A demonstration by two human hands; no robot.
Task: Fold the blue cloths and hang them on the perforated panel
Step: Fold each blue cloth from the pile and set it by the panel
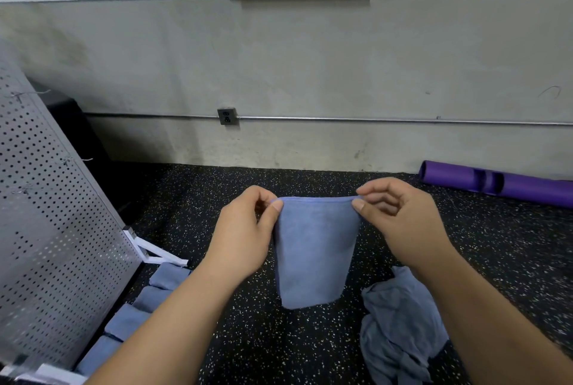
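Perforated panel stands far left, folded cloths lined at its foot. Blue cloth is held mid-frame, top corners pinched by left hand and right hand, long axis hanging down. Left hand judged nearer the panel. Unfolded pile lies right.

Left: perforated panel and folded cloths at its foot block you.
Right: crumpled cloth pile lies under your right forearm.
Ahead: speckled floor open to wall; purple roller far right.
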